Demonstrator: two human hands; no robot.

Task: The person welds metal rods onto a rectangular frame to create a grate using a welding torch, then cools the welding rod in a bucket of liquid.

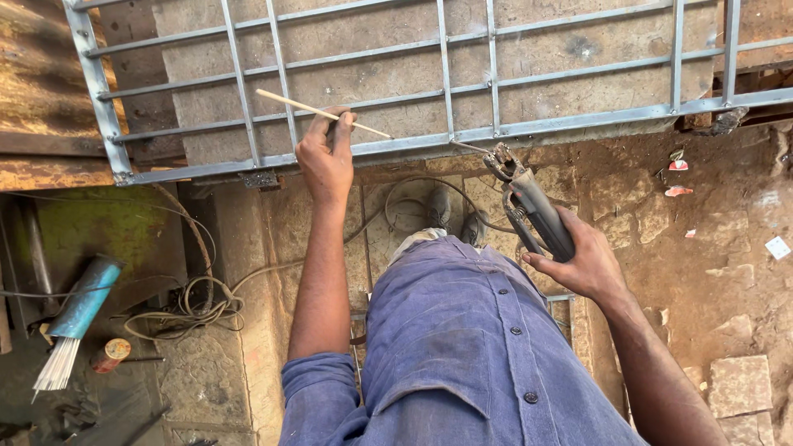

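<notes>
Welding rod (322, 113) is being pinched between the fingers of the left hand (326, 161), lying slantwise across the lower bars of a grey steel grille (446, 78) propped against a concrete block. The right hand (578, 260) is wrapping tightly round the dark electrode holder (529, 202), its clamp end hovering just below the frame's bottom rail. Judging by this, the fresh rod is about to be loaded; the move calls for bringing its bare tip into the holder's clamp. Both hands are closing firmly on their tools. A blue packet of spare rods (78, 310) is lying well apart on the floor, beside coiled cable (194, 301).
</notes>
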